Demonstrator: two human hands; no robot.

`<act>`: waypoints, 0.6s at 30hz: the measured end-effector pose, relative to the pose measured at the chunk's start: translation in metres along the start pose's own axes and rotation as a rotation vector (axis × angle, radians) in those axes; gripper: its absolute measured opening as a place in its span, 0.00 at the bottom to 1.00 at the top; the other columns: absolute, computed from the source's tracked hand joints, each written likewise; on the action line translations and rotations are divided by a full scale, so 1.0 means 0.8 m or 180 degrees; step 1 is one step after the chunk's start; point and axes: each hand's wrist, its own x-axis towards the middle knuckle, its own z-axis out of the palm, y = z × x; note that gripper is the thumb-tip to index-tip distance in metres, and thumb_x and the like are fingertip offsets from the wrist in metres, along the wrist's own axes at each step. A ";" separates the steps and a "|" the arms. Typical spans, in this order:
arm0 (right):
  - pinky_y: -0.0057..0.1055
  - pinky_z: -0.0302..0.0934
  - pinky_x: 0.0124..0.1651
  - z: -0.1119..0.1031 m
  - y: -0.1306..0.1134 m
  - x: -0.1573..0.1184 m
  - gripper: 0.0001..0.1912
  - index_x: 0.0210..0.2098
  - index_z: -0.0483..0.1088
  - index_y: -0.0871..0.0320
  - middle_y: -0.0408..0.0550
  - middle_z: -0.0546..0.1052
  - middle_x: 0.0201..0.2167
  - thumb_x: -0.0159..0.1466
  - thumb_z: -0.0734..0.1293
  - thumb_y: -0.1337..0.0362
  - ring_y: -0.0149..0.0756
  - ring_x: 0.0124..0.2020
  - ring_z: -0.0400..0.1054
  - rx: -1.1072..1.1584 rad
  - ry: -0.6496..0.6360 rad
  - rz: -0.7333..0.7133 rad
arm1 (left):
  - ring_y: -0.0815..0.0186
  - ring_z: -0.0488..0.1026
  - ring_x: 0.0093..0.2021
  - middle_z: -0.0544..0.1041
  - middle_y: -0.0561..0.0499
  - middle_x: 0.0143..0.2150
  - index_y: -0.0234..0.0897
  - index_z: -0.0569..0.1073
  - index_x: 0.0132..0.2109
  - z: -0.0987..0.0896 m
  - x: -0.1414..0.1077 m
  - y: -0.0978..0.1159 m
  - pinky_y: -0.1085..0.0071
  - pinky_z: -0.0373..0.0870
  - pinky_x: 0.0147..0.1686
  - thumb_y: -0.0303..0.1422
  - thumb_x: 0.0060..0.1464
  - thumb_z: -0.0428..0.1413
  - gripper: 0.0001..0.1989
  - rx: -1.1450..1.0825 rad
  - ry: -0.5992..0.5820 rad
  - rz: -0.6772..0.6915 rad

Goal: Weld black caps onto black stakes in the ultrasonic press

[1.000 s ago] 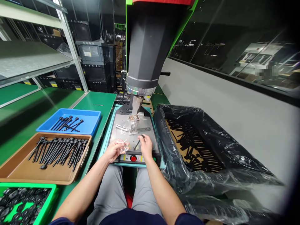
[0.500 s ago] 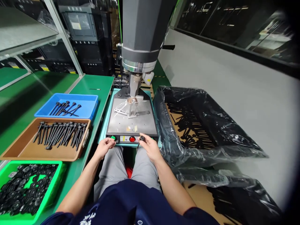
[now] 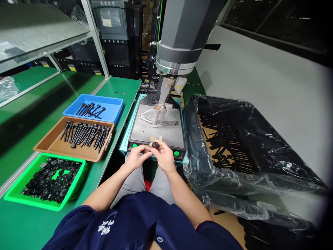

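Note:
My right hand (image 3: 165, 158) grips a small black part (image 3: 155, 144) between thumb and fingers, over the front edge of the machine base (image 3: 156, 133). Against it from the left, my left hand (image 3: 138, 156) has its fingers pinched together; whatever they hold, if anything, is too small to make out. A green button (image 3: 134, 145) shows beside my left hand and another green button (image 3: 177, 153) beside my right. Behind the hands, a metal fixture (image 3: 159, 118) wrapped in clear film stands on the plate under the machine head (image 3: 179, 34).
On the green bench at left are a blue tray (image 3: 118, 101) and a brown tray (image 3: 47, 139) of black bolt-like parts, and a green tray (image 3: 13, 198) of small black pieces. A plastic-lined box (image 3: 260, 139) with long black parts stands at right.
My left hand has moved right, from near the left green button to my right hand. The hands now meet in front of the machine. The view has shifted left.

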 end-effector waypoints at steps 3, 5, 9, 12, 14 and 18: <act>0.44 0.68 0.48 -0.002 0.001 0.001 0.32 0.55 0.67 0.56 0.53 0.78 0.43 0.54 0.73 0.53 0.45 0.45 0.73 -0.0014 -0.0120 0.0210 | 0.65 0.68 0.32 0.75 0.50 0.31 0.37 0.76 0.35 -0.003 -0.006 0.000 0.70 0.66 0.36 0.39 0.47 0.64 0.12 -0.0341 -0.0042 -0.0202; 0.45 0.68 0.49 -0.001 0.008 0.000 0.32 0.56 0.66 0.56 0.53 0.79 0.41 0.54 0.73 0.54 0.44 0.44 0.74 0.0019 -0.0193 0.0308 | 0.68 0.65 0.28 0.71 0.52 0.28 0.36 0.74 0.33 -0.006 -0.012 -0.001 0.71 0.63 0.32 0.40 0.49 0.62 0.11 -0.0399 -0.0175 -0.0205; 0.42 0.69 0.45 0.011 0.026 -0.001 0.30 0.53 0.67 0.56 0.51 0.79 0.38 0.53 0.75 0.58 0.41 0.39 0.74 0.0035 -0.0257 0.0348 | 0.70 0.61 0.27 0.67 0.54 0.26 0.35 0.71 0.31 -0.018 -0.030 0.001 0.73 0.61 0.29 0.39 0.52 0.59 0.11 -0.0110 -0.0281 -0.0062; 0.39 0.68 0.43 0.020 0.032 -0.001 0.30 0.53 0.66 0.56 0.49 0.78 0.36 0.53 0.75 0.59 0.40 0.39 0.73 0.0031 -0.0515 0.0372 | 0.70 0.63 0.27 0.68 0.54 0.26 0.35 0.70 0.29 -0.043 -0.045 0.012 0.73 0.62 0.30 0.37 0.52 0.58 0.10 0.0382 -0.0182 -0.0018; 0.38 0.68 0.43 0.020 0.033 -0.001 0.30 0.53 0.66 0.56 0.48 0.78 0.36 0.54 0.75 0.58 0.39 0.40 0.72 0.0010 -0.0574 0.0375 | 0.69 0.65 0.28 0.70 0.54 0.26 0.35 0.72 0.31 -0.074 -0.052 0.022 0.73 0.63 0.30 0.37 0.53 0.57 0.09 0.0741 0.0007 -0.0055; 0.37 0.67 0.40 0.011 0.034 -0.001 0.27 0.48 0.68 0.58 0.49 0.78 0.34 0.54 0.74 0.54 0.39 0.37 0.72 -0.0054 -0.0441 0.0458 | 0.67 0.70 0.31 0.76 0.51 0.30 0.34 0.76 0.35 -0.180 -0.048 0.038 0.72 0.65 0.33 0.36 0.51 0.58 0.09 0.1802 0.1046 -0.0271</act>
